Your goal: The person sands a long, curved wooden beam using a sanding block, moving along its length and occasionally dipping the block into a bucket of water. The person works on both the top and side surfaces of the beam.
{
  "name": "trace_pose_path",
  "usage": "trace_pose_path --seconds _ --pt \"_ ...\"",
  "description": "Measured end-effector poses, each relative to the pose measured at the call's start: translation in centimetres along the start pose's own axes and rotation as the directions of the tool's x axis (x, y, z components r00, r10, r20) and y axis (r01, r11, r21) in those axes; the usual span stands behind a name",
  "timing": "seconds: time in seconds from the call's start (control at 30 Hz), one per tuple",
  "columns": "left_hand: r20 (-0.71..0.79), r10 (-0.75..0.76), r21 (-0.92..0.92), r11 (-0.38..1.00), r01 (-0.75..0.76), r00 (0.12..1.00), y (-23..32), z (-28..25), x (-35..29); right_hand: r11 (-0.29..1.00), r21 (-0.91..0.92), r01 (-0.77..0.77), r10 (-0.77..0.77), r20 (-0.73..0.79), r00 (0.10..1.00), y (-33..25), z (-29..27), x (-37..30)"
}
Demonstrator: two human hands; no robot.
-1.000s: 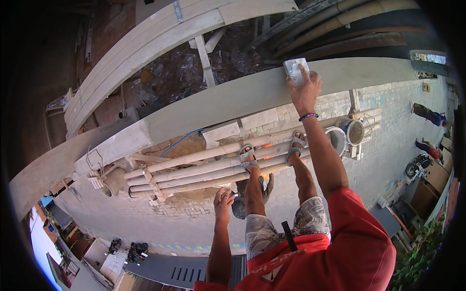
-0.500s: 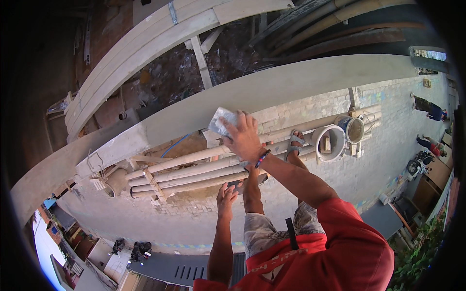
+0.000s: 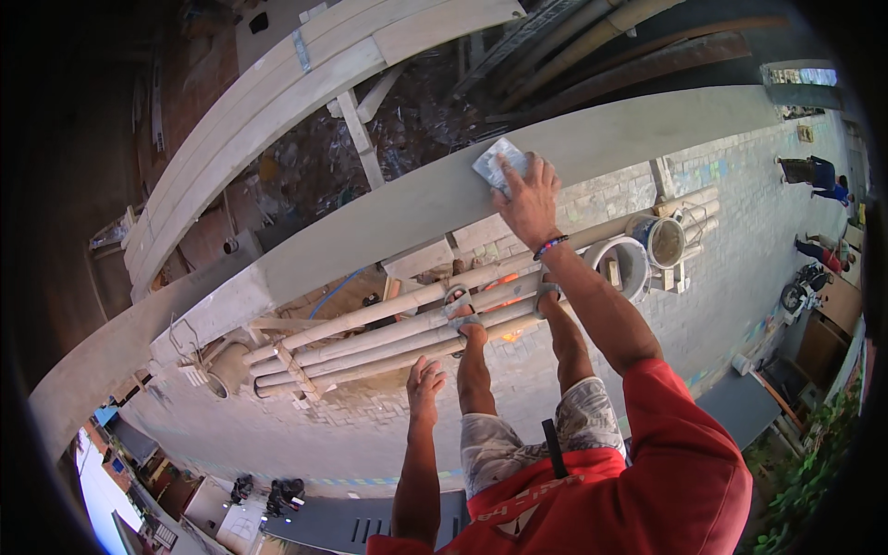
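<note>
My right hand presses a flat, grey-white rectangular pad against a long grey plastered beam. Its fingers spread over the pad, which lies near the middle of the beam. Lower and to the left, my left hand hangs in the air with loosely bent fingers apart and nothing in them. Beneath my hands, my sandalled feet stand on a scaffold of bamboo poles.
Two buckets, a white one and one with grey contents, stand right of my feet. Far below is a paved ground. Beyond the beam runs a pale curved beam. Bent wires stick out at left. People and a motorcycle are far right.
My right hand has slid the pad along the beam to the right and away from me. My feet have shifted apart on the poles. The left hand remains low and empty.
</note>
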State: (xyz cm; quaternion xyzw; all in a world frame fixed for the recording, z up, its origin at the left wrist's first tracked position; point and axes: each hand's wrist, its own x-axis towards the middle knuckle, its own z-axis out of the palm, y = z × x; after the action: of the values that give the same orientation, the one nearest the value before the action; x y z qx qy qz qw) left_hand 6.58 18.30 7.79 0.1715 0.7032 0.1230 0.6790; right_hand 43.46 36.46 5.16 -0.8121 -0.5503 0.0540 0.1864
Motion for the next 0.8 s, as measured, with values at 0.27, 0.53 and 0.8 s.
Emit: trace_pose_path --seconds 0.27,0.53,0.8 --pt "0.043 0.012 0.032 0.999 -0.013 0.999 0.3 2.8 0.3 0.941 -0.112 -0.319 0.302 -0.150 0.942 19.2 -5.7 4.0" --pt "0.045 -0.024 0.021 1.000 0.023 0.999 1.3 5.8 -0.4 0.966 0.175 -0.192 0.221 -0.162 0.962 15.8 -10.0 3.5" --pt "0.049 0.016 -0.007 1.000 -0.016 0.999 1.8 5.6 -1.3 0.909 0.311 0.276 -0.319 0.096 0.943 -6.5 -0.4 -2.1"
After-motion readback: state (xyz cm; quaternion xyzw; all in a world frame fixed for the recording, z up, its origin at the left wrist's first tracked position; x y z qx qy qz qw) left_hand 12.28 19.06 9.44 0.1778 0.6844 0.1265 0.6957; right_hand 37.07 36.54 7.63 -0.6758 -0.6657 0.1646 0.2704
